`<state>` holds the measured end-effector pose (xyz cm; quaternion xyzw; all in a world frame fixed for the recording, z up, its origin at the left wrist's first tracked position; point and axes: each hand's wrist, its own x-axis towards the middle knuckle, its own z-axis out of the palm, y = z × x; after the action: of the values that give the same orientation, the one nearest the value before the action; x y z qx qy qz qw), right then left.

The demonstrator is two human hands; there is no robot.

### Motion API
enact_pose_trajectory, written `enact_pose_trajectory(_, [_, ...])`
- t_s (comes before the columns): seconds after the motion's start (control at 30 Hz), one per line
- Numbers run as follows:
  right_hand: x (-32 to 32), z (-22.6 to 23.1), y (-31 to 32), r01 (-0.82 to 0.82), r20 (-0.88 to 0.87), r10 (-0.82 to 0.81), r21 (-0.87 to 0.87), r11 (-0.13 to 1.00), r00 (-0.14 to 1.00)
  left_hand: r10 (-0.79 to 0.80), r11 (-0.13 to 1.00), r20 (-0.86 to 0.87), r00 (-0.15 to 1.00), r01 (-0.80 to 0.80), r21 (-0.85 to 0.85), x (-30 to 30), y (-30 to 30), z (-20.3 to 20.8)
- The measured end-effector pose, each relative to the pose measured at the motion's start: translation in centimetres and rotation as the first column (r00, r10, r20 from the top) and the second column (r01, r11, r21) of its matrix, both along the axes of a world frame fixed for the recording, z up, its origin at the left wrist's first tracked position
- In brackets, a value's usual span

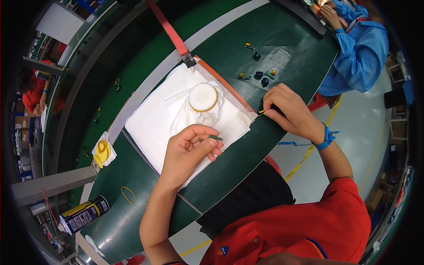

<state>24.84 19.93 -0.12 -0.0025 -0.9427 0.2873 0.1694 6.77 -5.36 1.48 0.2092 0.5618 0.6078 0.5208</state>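
My left hand (190,152) is closed in a pinch over the white cloth (152,106), with a small green circuit board (215,138) between thumb and fingers. Just beyond it on the cloth stands a round white pad (203,97) with a yellowish rim, white fabric bunched around its base. Off to the right, at the cloth's corner, my right hand (289,108) pinches a small dark part with a yellow end (261,111); the fingers hide most of it. Past that hand lie several small parts, including a green board with a yellow piece (244,76) and a dark round piece (264,82).
An orange strip (225,84) borders the cloth. At left are a yellow wad on a white pad (114,154), a yellow elastic band (128,194) and a spray can (86,215). Similar parts lie on a green belt (128,66). A co-worker in blue (357,57) sits at far right.
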Motion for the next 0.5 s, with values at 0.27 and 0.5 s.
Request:
enact_pose_trajectory(0.27, [-2.5,2.2,-2.0,0.085,-0.018,-0.105,-0.464,0.882,0.994,0.059,0.998,-0.235,0.970,-0.058,0.010,-0.6,-0.2,0.4])
enact_pose_trajectory(0.5, [-8.6,2.9,-2.3,-0.043,-0.106,0.005,-0.363,0.931,0.994,0.294,0.954,-0.644,0.707,-0.259,0.151,-3.5,2.9,1.3])
